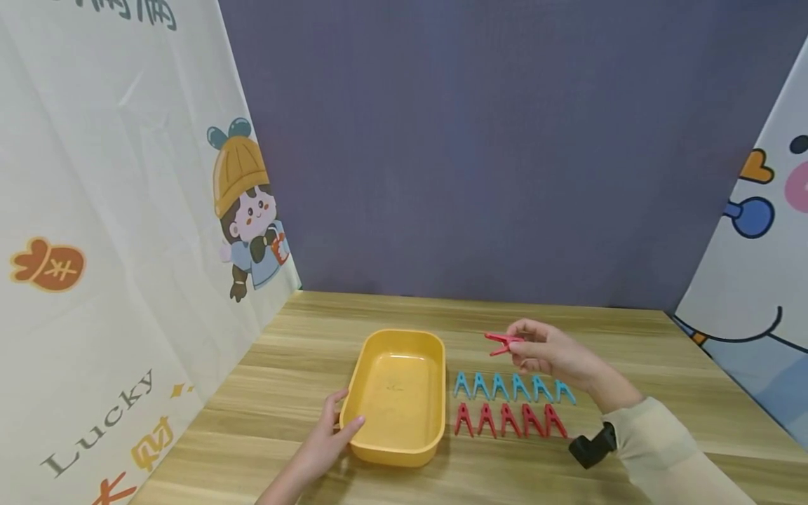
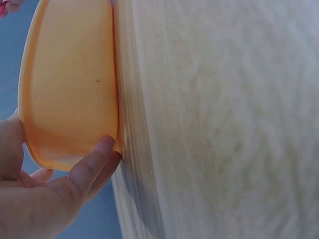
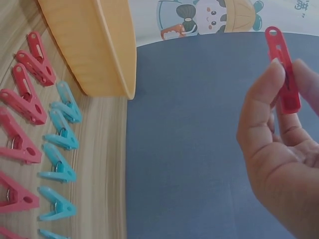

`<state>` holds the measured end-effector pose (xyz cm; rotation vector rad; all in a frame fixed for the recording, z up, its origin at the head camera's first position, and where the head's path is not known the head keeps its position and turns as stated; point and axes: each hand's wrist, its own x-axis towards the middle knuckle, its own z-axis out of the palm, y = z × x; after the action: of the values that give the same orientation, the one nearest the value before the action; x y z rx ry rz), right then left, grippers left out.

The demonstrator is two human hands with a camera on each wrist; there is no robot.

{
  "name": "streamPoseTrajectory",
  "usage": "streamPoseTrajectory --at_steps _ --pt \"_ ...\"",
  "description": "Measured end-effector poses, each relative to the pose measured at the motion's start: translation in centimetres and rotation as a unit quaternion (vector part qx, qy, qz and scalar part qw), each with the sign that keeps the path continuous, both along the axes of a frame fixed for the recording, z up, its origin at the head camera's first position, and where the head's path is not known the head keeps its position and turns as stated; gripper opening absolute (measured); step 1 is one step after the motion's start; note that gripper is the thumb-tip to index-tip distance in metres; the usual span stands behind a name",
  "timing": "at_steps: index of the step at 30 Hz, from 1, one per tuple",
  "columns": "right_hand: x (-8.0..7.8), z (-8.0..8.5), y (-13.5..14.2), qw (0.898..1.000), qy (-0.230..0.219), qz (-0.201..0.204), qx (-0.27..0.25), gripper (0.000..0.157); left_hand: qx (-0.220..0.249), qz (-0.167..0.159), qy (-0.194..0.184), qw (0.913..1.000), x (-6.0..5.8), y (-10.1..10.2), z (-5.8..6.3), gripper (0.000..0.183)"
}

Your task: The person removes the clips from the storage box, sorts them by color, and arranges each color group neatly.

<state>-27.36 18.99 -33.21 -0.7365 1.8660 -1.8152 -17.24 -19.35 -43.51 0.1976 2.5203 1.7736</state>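
Observation:
My right hand [image 1: 550, 354] pinches a red clothespin [image 3: 286, 84] between thumb and fingertips, raised above the table behind the rows of pegs. My left hand [image 1: 327, 440] grips the near left side of a yellow plastic tub [image 1: 394, 414], thumb over the rim and fingers along the outer wall. Nothing lies in the tub. To its right stretches a row of several blue clothespins [image 1: 499, 386]. A row of several red clothespins [image 1: 509, 420] lies in front of them, closer to me.
The wood-grain table [image 1: 505, 477] carries everything. A dark blue-grey panel [image 1: 454, 154] stands along its back edge. White printed sheets with cartoons flank it, the left sheet [image 1: 126, 210] and the right sheet [image 1: 757, 280]. A black wrist camera [image 1: 593, 447] is strapped at my right sleeve.

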Motion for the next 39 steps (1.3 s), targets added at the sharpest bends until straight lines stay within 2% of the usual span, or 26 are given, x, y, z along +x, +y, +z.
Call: streamPoseTrajectory --at_steps 7,14,19,29,39 --pt "0.1 -0.1 0.5 1.0 -0.007 -0.009 -0.005 0.008 0.006 0.004 0.0 1.0 -0.1 0.0 -0.1 0.068" --pt "0.0 -0.5 1.5 0.999 -0.012 0.011 -0.044 0.013 0.006 0.01 0.002 0.9999 -0.1 0.0 -0.3 0.066" --pt "0.0 -0.9 2.0 0.998 -0.03 0.002 -0.055 0.011 0.005 0.012 0.004 0.9999 -0.2 0.0 -0.4 0.065" --pt "0.1 -1.1 2.5 0.998 -0.037 0.0 -0.051 0.013 0.0 0.01 0.003 0.9999 0.0 0.1 -0.2 0.066" --pt "0.1 -1.5 3.4 0.999 -0.036 -0.025 -0.022 0.02 -0.003 0.011 -0.001 0.9999 0.0 0.1 -0.1 0.069"
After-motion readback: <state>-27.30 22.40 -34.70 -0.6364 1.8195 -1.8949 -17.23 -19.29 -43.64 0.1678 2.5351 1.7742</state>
